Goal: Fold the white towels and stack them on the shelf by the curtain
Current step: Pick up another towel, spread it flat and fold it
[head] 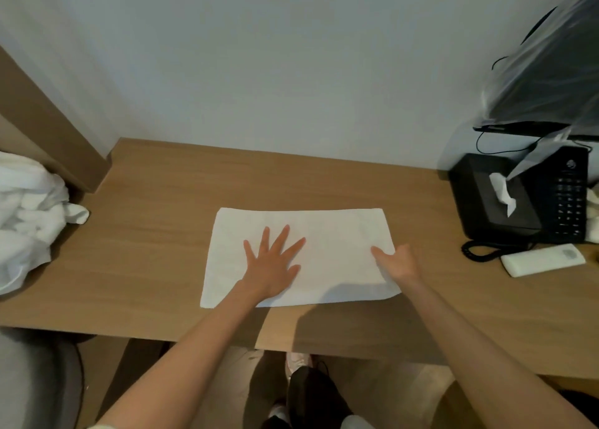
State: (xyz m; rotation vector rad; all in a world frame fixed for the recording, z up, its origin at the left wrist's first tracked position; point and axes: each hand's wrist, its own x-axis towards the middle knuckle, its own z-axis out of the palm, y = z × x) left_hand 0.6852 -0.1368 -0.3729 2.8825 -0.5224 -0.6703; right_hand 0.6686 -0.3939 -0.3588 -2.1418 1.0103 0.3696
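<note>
A white towel [327, 234] lies flat as a rectangle in the middle of the wooden desk [155, 227]. My left hand [274, 263] presses flat on the towel's left half with its fingers spread. At the towel's right edge, my right hand [397, 261] pinches the cloth, thumb on top and fingers tucked under the edge. A heap of unfolded white towels [29, 221] sits at the desk's far left. The shelf and the curtain are out of view.
A black tissue box [486, 195], a black desk phone [565, 198] with a coiled cord and a white remote [543, 260] fill the desk's right end. A plastic-covered monitor [551, 71] hangs above them. A grey seat [35, 380] stands at the lower left.
</note>
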